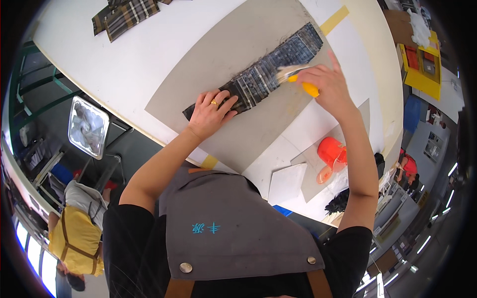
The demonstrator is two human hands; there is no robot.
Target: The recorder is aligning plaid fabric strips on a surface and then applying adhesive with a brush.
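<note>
A long strip of overlapping dark plaid fabric pieces (263,72) lies slantwise on a grey board (213,54). My left hand (212,111) rests on the strip's lower-left end, fingers spread and pressing it down. In my right hand (329,88) is a brush (311,90) with a yellow handle and pale bristles. Its bristles are over the right-hand half of the strip, at the lower edge; whether they touch is hard to tell. The strip looks bluish and shiny to the right of my left hand, darker under it.
An orange-red pot (332,152) stands on the table (119,64) near my right forearm, beside a white sheet (288,182). More plaid pieces (131,19) lie at the far left. A stool (88,126) stands off the left edge. Other people are farther away on both sides.
</note>
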